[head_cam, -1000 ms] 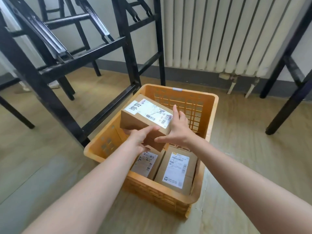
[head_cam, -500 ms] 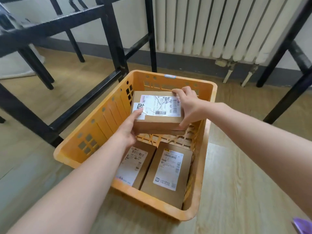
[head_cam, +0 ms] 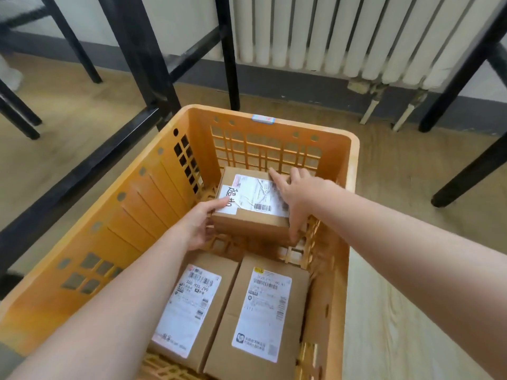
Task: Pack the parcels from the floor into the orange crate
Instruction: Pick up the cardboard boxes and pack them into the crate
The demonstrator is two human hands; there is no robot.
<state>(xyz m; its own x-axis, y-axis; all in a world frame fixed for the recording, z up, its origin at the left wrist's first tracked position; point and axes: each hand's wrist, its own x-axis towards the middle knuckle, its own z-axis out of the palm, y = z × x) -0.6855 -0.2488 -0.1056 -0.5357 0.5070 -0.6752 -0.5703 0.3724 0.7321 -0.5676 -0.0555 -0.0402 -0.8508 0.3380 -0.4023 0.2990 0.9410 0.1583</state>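
The orange crate (head_cam: 142, 204) stands on the wooden floor in front of me. A brown parcel (head_cam: 247, 223) with a white label lies low in its far half, near the back wall. My left hand (head_cam: 197, 226) grips its near left corner, thumb on the label. My right hand (head_cam: 296, 193) is spread over its right side, fingers at the far edge and thumb down the near right corner. Two more labelled parcels lie flat side by side in the near half: the left parcel (head_cam: 192, 305) and the right parcel (head_cam: 263, 311).
Black metal frame legs (head_cam: 153, 64) stand close to the crate's left and back. A white radiator (head_cam: 343, 31) lines the wall behind. Another black leg (head_cam: 472, 171) stands at the right. Bare wooden floor (head_cam: 397, 311) lies right of the crate.
Both hands have lowered the parcel from above the crate's rim down into its far half. My head has moved closer, so the crate fills more of the view.
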